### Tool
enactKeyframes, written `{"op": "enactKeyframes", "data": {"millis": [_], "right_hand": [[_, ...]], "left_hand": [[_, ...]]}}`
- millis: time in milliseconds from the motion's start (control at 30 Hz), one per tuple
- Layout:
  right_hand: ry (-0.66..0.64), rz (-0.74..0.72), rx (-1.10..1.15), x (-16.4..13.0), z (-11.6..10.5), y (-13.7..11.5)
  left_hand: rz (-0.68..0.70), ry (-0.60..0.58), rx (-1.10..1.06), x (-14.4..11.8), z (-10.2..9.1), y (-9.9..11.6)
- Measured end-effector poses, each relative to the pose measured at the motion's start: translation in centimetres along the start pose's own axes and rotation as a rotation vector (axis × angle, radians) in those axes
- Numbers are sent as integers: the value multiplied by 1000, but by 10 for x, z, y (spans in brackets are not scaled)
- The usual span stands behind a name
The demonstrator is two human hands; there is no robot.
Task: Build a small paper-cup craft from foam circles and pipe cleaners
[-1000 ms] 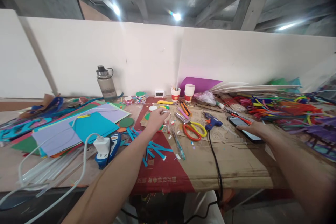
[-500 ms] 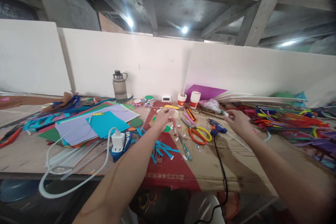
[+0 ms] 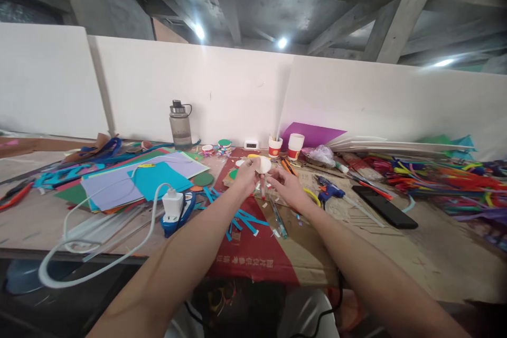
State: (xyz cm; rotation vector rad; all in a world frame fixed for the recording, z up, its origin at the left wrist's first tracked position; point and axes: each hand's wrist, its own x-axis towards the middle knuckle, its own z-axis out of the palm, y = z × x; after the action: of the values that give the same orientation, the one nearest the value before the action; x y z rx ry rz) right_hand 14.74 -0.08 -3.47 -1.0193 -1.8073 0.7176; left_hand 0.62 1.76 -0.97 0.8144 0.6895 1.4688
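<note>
My left hand (image 3: 247, 177) is closed in a pinch on a white paper disc (image 3: 263, 165), held up over the middle of the table. Close by on its right is my right hand (image 3: 288, 186), its fingers loosely bent and apart near the disc's lower edge; I see nothing in them. Under the hands lie a red pen (image 3: 263, 188) and a clear pen-like tool (image 3: 279, 217). Thin blue paper strips (image 3: 247, 222) are scattered in front of the left hand. Scissors with a yellow handle (image 3: 312, 196) are mostly hidden behind the right hand.
A blue glue gun (image 3: 331, 190) and a black phone (image 3: 384, 206) lie to the right. Coloured paper sheets (image 3: 114, 187) and a white plug on a power strip (image 3: 173, 206) are left. Paper cups (image 3: 295, 147) and a water bottle (image 3: 181, 125) stand at the back.
My right hand has moved left, from beside a white tube at the right to the disc. The tube lies on the table. The left hand still holds the disc.
</note>
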Motion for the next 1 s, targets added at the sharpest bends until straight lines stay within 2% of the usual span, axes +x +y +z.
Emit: {"op": "enactKeyframes", "data": {"millis": [233, 367, 433, 533, 600, 700, 767, 833, 900, 967, 1000], "right_hand": [[120, -26, 60, -4, -12, -13], [222, -16, 27, -5, -20, -19], [246, -27, -40, -5, -23, -19], [240, -120, -199, -5, -27, -18], [201, -194, -287, -5, -29, -17], [111, -208, -359, -3, -38, -15], [83, -118, -447, -2, -48, -12], [25, 36, -623, -2, -57, -8], [-152, 188, -806, -3, -61, -3], [-309, 270, -915, -6, -60, 0], [-348, 287, -940, -7, -58, 1]], "left_hand": [[-9, -143, 11, -4, 1, -11], [-28, -149, 187, -6, 0, -12], [40, -178, 371, -7, -2, -9], [279, -248, 705, -8, -4, -4], [417, -275, 866, -8, -5, -2], [410, -279, 912, -4, -9, -2], [353, -215, 875, 1, -13, -2], [329, -136, 817, 6, -18, -1], [325, -65, 731, 10, -22, 2], [327, -5, 639, 13, -24, 4], [326, 17, 596, 14, -25, 5]]}}
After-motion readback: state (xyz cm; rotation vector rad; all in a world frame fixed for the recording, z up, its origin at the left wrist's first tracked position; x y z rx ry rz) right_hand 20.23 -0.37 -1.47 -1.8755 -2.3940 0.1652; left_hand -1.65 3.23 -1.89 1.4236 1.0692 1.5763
